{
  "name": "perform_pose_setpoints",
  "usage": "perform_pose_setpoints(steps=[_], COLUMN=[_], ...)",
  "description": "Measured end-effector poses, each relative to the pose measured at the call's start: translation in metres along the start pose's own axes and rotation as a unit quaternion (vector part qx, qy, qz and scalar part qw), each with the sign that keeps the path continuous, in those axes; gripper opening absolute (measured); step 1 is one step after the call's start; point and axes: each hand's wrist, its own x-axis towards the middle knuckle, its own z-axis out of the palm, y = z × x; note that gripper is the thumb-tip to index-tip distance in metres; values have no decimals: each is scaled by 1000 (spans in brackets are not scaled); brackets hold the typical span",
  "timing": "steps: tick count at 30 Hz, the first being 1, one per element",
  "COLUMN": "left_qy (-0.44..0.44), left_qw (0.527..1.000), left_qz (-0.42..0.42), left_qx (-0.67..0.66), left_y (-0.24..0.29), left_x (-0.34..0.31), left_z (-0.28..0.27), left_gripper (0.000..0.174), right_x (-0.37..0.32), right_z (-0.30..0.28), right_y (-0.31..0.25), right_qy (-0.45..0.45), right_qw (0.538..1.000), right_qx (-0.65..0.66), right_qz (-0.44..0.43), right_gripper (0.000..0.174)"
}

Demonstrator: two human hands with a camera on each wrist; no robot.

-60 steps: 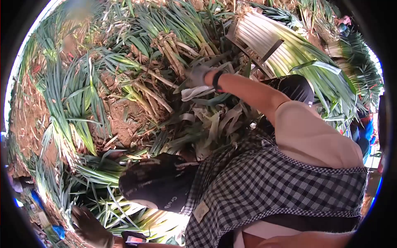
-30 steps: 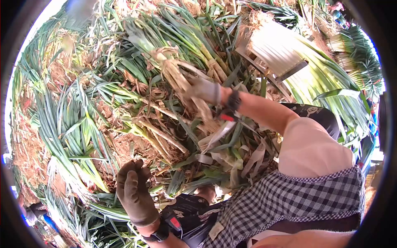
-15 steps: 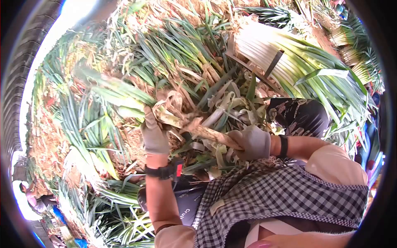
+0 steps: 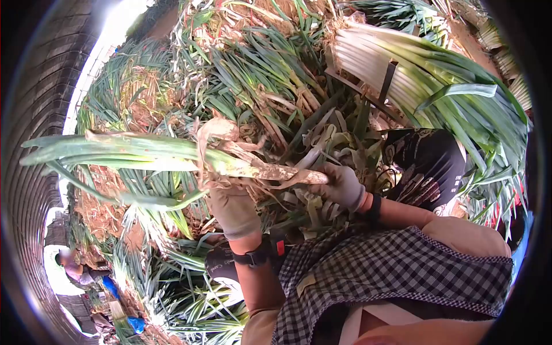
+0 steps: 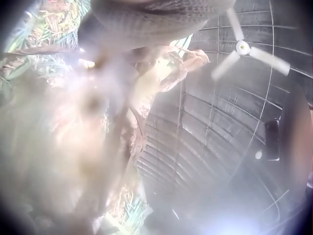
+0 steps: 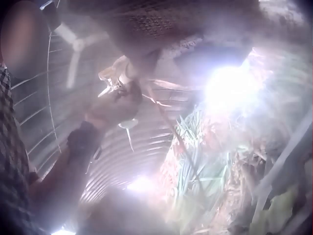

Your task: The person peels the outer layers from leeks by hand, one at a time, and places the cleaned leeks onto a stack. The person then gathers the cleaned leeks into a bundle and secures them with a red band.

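Note:
A long-leaved leek bundle (image 4: 138, 152) lies level across the head view, leaves to the left and brown, dry-skinned stems to the right. Gripping it near the middle is my gloved left hand (image 4: 233, 210), palm beneath the stalks. My gloved right hand (image 4: 344, 187) pinches the root end of the stems. In the left wrist view my left glove (image 5: 146, 19) shows at the top beside dry peeling skin (image 5: 193, 61); much there is blurred. The right wrist view shows my right glove (image 6: 161, 24) dark at the top, and the left hand (image 6: 115, 107) beyond it.
Clean white-stemmed leeks (image 4: 374, 54) rest in a metal frame (image 4: 388, 83) at upper right. Unpeeled leeks (image 4: 253, 69) cover the ground ahead, with loose peelings (image 4: 313, 149) near my knee (image 4: 425, 167). Another person (image 4: 77, 270) is at far left.
Since the earlier frames, both hands have come together on a leek bundle lifted from the pile. Over the last half second it has swung level, its leaves now reaching farther left.

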Motion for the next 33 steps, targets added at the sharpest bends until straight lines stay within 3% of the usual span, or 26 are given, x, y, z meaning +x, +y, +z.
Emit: perform_pose_setpoints(steps=[2, 4, 5, 6, 8, 9, 10, 11, 12, 14, 15, 17, 18, 19, 20, 21, 22, 24, 26, 28, 30, 31, 32, 33], left_qy=[123, 85, 11, -64, -88, -41, 10, -184, -364, -443, -443, -376, -374, -394, -376, -206, -24, -8, 11, -157, -109, -143, -173, -171], left_qw=[978, 985, 986, 949, 943, 960, 947, 908, 804, 790, 790, 797, 798, 733, 600, 654, 676, 888, 983, 984, 993, 977, 939, 939], left_qz=[-135, -146, -104, -59, -55, -186, -310, -266, -203, -52, -49, -284, -285, -47, 198, 77, -48, -27, -29, -78, -52, -68, -83, -83], left_qx=[-95, -47, 130, 302, 317, 206, 87, 265, 424, 421, 422, 377, 376, 552, 678, 723, 735, 460, 183, 24, 7, -141, -285, -286], left_y=[3, -5, -9, -12, -8, -1, 1, -21, -47, -79, -97, -142, -153, -160, -161, -134, -93, -41, 0, 21, 9, 5, 3, 0], left_x=[-7, -9, -10, -11, -19, -20, -20, -26, -37, -76, -83, -95, -96, -89, -76, -63, -47, 3, 17, 33, 40, 41, 43, 43], left_z=[11, -3, -8, -12, -9, 1, 6, -15, -41, -35, -50, -96, -115, -132, -140, -128, -105, -86, -31, -11, -7, -7, -6, -7], left_gripper=[12, 11, 18, 26, 24, 20, 17, 19, 26, 25, 25, 33, 33, 40, 47, 50, 53, 53, 56, 54, 50, 44, 39, 39], right_x=[-4, -4, -5, -5, -9, -9, -7, -6, -4, 1, 1, -2, -5, -3, 2, 3, 5, 7, 3, -4, -8, -10, -10, -10], right_z=[0, 0, -1, -3, -5, -6, -6, -4, -1, 0, -3, -7, -9, -11, -13, -13, -15, -15, -4, 3, 7, 10, 14, 21], right_y=[-5, -8, -6, -2, 9, 13, 16, 19, 21, 14, 1, -13, -18, -23, -26, -27, -26, -25, -34, -33, -28, -30, -22, -9], right_qy=[-1, 37, 37, 36, 36, 20, 2, 0, -13, -27, -33, -39, -57, -75, -92, -92, -120, -175, -198, -218, -367, -319, -319, -257], right_qw=[999, 997, 997, 996, 995, 996, 997, 997, 997, 996, 989, 980, 974, 967, 959, 959, 969, 977, 963, 946, 830, 879, 880, 929], right_qx=[44, 66, 68, 82, 98, 83, 68, 67, 76, 83, 142, 196, 219, 241, 261, 261, 213, 114, 179, 238, 371, 230, 226, 215], right_qz=[5, -6, -6, -2, 2, 18, 34, 35, 8, -26, -19, -8, 18, 40, 58, 57, 22, -47, -32, -16, 197, 268, 268, 159], right_gripper=[41, 41, 41, 41, 42, 41, 41, 41, 38, 36, 34, 31, 31, 31, 32, 32, 34, 39, 36, 37, 46, 54, 54, 55])
